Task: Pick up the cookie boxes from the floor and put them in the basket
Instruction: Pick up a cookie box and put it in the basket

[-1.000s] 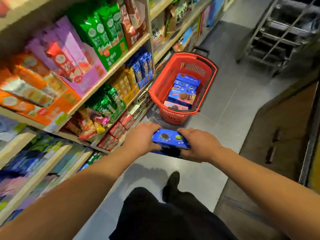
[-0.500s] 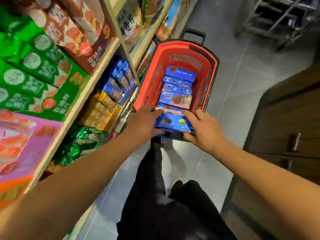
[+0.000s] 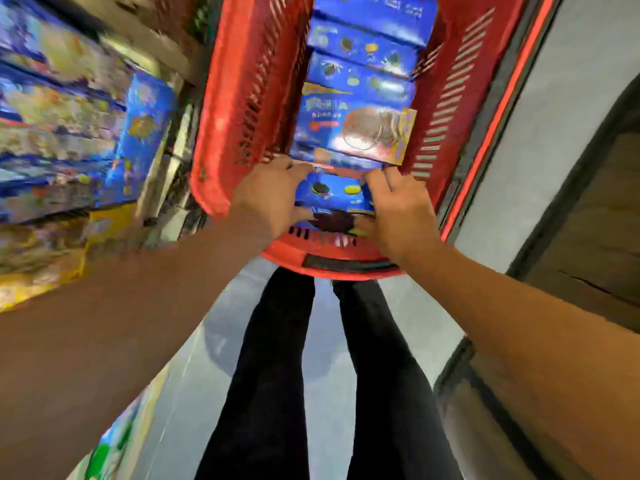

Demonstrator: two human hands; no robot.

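Placing step, by my reading. Both hands are down inside the near end of the red basket (image 3: 221,109), lowering a blue cookie box (image 3: 334,194) into it. The left hand (image 3: 268,199) grasps the box's left edge with curled fingers; the right hand (image 3: 398,209) grasps its right edge, fingertips hooked over the top corner. The box sits just inside the basket's near rim, below rim level, seemingly touching or nearly touching what lies beneath.

Further into the basket from the held box: a larger blue box with a big cookie picture (image 3: 353,129), then a row of similar blue boxes (image 3: 360,53) running toward the far wall.

The next move likely calls for settling the box flat against the larger box, then loosening both grips and drawing the hands up clear of the basket's walls.

Hard to make out:
- Whether the held box already rests on the basket floor or on another pack; a dark and yellow shape shows under its near edge, unidentifiable.
- Basket's far end and handle, cut off at the top.
- Shelf goods (image 3: 69,133) left of the basket, smeared by motion blur.
- No boxes visible on the floor (image 3: 325,320) near the basket; legs in black trousers (image 3: 277,375) cover much of it.
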